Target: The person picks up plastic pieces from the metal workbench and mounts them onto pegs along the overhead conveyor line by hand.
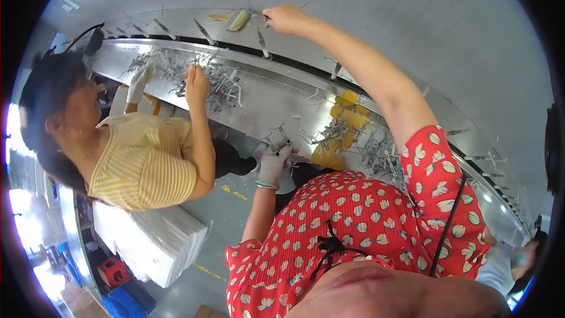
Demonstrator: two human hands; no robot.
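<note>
My left hand [272, 165], in a pale glove, is closed around a few small silver metal parts [285, 142] at the near edge of the metal bench. Dark square ends show on some of them. My bare right hand [288, 19] reaches out to the far side, beyond the slotted rail, its fingers pinched on a small dark-ended piece too small to name. Just left of it lies a flat brush [238, 20] with pale bristles. An upright peg [262, 43] stands on the rail below that hand.
A co-worker in a yellow striped top [144, 165] works at left over a heap of metal parts [215, 85]. More parts [382, 153] lie right of my left hand, beside yellow patches [350, 118]. Stacked white sheets [150, 241] stand behind the co-worker. Pegs line the curved rail.
</note>
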